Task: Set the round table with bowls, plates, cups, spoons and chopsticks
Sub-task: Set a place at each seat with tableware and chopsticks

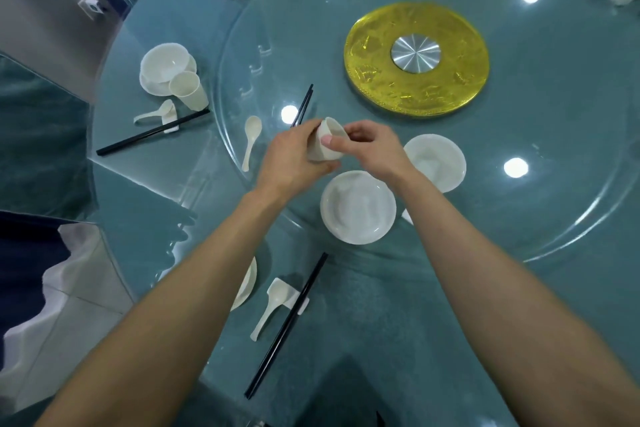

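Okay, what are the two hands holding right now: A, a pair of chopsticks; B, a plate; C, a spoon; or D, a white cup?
D: the left hand and the right hand both grip a white cup between them.

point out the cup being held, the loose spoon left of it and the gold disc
cup [325,131]: head view, side wall near the rim
spoon [252,124]: head view, its bowl
gold disc [372,80]: head view, left part of the gold ring

White cup [330,130] tilted, held aloft, empty white bowl [358,208] upright near it
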`<control>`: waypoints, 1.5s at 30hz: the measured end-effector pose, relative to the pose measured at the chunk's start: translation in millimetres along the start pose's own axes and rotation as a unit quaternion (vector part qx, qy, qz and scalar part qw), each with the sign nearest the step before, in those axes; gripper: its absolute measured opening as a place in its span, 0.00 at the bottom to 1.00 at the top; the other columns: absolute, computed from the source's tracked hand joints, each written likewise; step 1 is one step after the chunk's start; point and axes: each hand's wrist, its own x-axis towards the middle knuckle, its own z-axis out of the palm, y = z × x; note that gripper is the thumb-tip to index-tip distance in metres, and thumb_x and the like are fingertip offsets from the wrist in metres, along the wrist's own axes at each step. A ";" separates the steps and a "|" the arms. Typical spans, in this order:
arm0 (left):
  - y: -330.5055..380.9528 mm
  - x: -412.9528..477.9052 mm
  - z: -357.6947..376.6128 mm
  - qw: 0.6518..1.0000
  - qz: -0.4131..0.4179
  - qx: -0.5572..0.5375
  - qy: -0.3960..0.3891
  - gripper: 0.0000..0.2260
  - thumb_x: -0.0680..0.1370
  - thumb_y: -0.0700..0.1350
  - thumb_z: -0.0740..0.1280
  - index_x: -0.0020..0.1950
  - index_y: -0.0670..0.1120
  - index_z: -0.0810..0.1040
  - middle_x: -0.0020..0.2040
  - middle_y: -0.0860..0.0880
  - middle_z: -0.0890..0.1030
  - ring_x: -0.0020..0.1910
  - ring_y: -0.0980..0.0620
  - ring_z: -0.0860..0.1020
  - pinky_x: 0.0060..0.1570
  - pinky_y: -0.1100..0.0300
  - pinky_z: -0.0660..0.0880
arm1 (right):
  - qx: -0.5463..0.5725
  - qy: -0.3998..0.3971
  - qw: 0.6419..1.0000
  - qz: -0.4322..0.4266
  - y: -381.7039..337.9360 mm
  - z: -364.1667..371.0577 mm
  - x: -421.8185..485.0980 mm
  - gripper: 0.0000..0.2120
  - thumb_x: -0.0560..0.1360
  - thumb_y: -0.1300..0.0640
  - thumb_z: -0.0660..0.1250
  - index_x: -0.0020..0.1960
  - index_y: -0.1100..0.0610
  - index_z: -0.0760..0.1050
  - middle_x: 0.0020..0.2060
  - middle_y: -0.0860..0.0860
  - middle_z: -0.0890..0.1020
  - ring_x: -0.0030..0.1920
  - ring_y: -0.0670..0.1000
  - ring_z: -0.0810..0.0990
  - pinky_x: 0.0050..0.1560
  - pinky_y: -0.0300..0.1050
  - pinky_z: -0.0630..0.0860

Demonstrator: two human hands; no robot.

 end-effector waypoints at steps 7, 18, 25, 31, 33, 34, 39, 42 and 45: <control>-36.0 -21.7 -22.2 0.996 -0.093 0.001 -0.015 0.30 0.67 0.55 0.83 0.67 0.55 0.78 0.54 0.55 0.83 0.53 0.47 0.82 0.50 0.49 0.82 | -0.037 0.147 0.986 -0.066 0.8 0.7 1.9 0.29 0.63 0.35 0.82 0.57 0.49 0.81 0.50 0.43 0.85 0.50 0.45 0.84 0.52 0.43 0.79; -49.7 -76.9 -38.5 0.992 -0.089 -0.074 -0.041 0.29 0.69 0.50 0.82 0.66 0.60 0.74 0.57 0.57 0.83 0.58 0.53 0.80 0.55 0.54 0.76 | -0.346 0.132 0.928 -0.026 8.7 -1.5 13.4 0.49 0.64 0.35 0.83 0.74 0.59 0.69 0.68 0.55 0.74 0.67 0.59 0.77 0.63 0.56 0.76; -56.8 -126.9 -35.5 0.993 -0.053 0.002 -0.110 0.29 0.65 0.50 0.83 0.63 0.57 0.76 0.58 0.58 0.78 0.57 0.53 0.78 0.61 0.50 0.75 | -0.306 0.196 0.929 -0.072 4.0 -2.2 -26.5 0.46 0.66 0.35 0.81 0.74 0.59 0.69 0.69 0.54 0.73 0.68 0.58 0.75 0.61 0.54 0.75; -56.7 -155.6 -11.8 0.985 -0.067 0.066 -0.144 0.27 0.64 0.50 0.78 0.61 0.58 0.76 0.56 0.60 0.80 0.56 0.52 0.80 0.60 0.48 0.76 | -0.305 0.204 0.926 -0.090 12.3 1.7 -56.4 0.42 0.69 0.35 0.79 0.72 0.59 0.71 0.67 0.54 0.74 0.66 0.58 0.76 0.61 0.54 0.75; -53.8 -157.1 -5.7 0.981 -0.071 0.087 -0.158 0.28 0.64 0.48 0.77 0.63 0.57 0.75 0.57 0.58 0.81 0.55 0.49 0.80 0.58 0.50 0.76 | -0.306 0.203 0.926 -0.086 15.6 0.0 -63.1 0.42 0.70 0.35 0.78 0.73 0.58 0.70 0.67 0.53 0.74 0.67 0.57 0.76 0.61 0.53 0.75; -52.3 -157.4 -2.9 0.979 -0.073 0.096 -0.164 0.28 0.64 0.47 0.77 0.63 0.55 0.75 0.57 0.57 0.81 0.54 0.47 0.80 0.57 0.50 0.76 | -0.303 0.204 0.927 -0.084 17.4 -2.0 -66.4 0.42 0.71 0.34 0.78 0.74 0.58 0.70 0.68 0.53 0.74 0.68 0.56 0.75 0.62 0.53 0.75; -49.7 -157.2 3.7 0.974 -0.077 0.124 -0.173 0.29 0.65 0.48 0.79 0.63 0.53 0.73 0.57 0.53 0.81 0.54 0.44 0.80 0.56 0.49 0.76 | -0.282 0.227 0.929 -0.078 27.0 -20.2 -80.9 0.38 0.73 0.36 0.75 0.74 0.57 0.72 0.69 0.51 0.75 0.68 0.55 0.77 0.64 0.53 0.75; -49.1 -155.5 0.8 0.970 -0.076 0.137 -0.185 0.39 0.62 0.55 0.82 0.71 0.54 0.72 0.65 0.52 0.80 0.60 0.44 0.80 0.62 0.47 0.75 | -0.280 0.239 0.927 -0.075 29.3 -31.8 -85.2 0.34 0.75 0.38 0.74 0.73 0.56 0.74 0.68 0.51 0.76 0.65 0.56 0.78 0.61 0.53 0.77; -44.6 -151.6 -6.2 0.970 -0.085 0.128 -0.187 0.49 0.60 0.61 0.83 0.78 0.55 0.68 0.70 0.54 0.77 0.66 0.48 0.78 0.68 0.48 0.73 | -0.285 0.238 0.925 -0.074 29.6 -38.8 -88.2 0.31 0.76 0.39 0.73 0.72 0.56 0.74 0.67 0.50 0.76 0.59 0.55 0.80 0.58 0.52 0.78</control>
